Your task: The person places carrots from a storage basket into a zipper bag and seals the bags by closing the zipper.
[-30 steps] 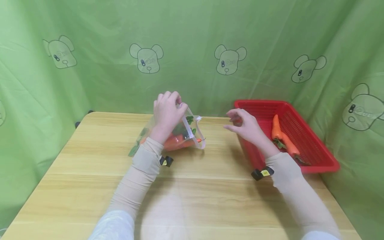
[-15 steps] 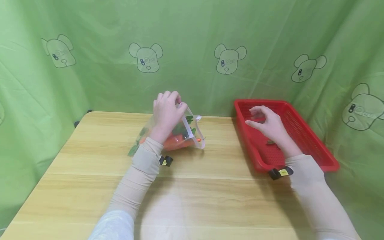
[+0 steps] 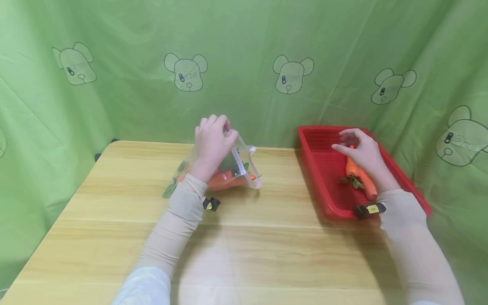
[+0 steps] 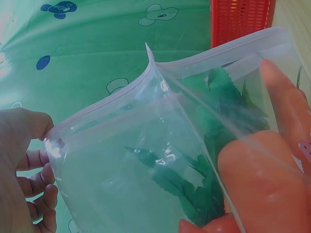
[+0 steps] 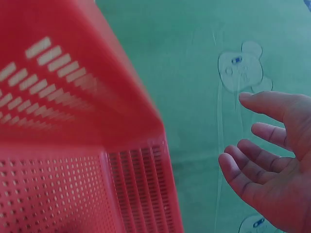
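Observation:
My left hand (image 3: 213, 142) pinches the top edge of a clear zip bag (image 4: 104, 170) between thumb and finger. The bag leans on the table with its mouth gaping to the right. Inside are orange carrots (image 3: 223, 181) and green leaves (image 4: 194, 194), seen through the plastic. My right hand (image 3: 364, 152) hovers over the red basket (image 3: 318, 192), fingers spread in a loose curve and holding nothing. Below it in the basket lie orange carrots (image 3: 355, 169) with green tops, partly hidden by the hand and wrist.
The wooden table (image 3: 244, 250) extends in front of both arms. Behind and on both sides hangs a green curtain (image 3: 244, 34) with bear-head prints. The basket's perforated walls rise around its contents at the table's right side.
My right hand has moved rightward from beside the basket's left rim to above the carrots inside. The left hand and the bag have stayed in place.

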### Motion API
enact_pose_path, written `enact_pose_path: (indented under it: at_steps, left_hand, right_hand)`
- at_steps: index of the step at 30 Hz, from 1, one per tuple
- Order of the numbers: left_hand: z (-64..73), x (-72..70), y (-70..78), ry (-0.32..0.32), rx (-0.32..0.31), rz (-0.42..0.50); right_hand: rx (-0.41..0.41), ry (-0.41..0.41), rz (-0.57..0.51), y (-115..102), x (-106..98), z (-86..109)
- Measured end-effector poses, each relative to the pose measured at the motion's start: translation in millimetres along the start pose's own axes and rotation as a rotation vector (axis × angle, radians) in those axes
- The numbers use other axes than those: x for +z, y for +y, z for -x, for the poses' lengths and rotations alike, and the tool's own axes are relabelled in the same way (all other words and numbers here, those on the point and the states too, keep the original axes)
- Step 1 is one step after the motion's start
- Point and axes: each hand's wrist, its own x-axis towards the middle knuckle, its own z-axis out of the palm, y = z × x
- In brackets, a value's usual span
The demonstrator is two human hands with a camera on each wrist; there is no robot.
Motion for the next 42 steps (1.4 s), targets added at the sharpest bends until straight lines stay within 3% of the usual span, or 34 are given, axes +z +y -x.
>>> enact_pose_path:
  at_steps: [7, 14, 20, 34, 42]
  left_hand:
    - [-0.5, 0.3, -0.7, 0.000, 0.000, 0.004]
    - [-0.1, 0.4, -1.2, 0.002, 0.001, 0.009]
    - [-0.3, 0.6, -1.2, 0.007, 0.003, 0.007]
    - [0.6, 0.6, 0.1, 0.007, 0.003, 0.006]
    - [0.3, 1.5, -1.0, 0.001, 0.005, 0.001]
  right_hand:
    - [0.070, 0.020, -0.044, 21.4, -6.0, -12.0]
    - [0.139, 0.018, 0.051, 44.1, -9.8, -22.5]
    - [0.166, 0.010, 0.105, 62.4, -8.4, -28.1]
    - [0.214, -0.028, 0.086, 91.7, 3.6, -35.7]
    - [0.248, -0.093, 0.121, 103.0, 9.1, -37.8]
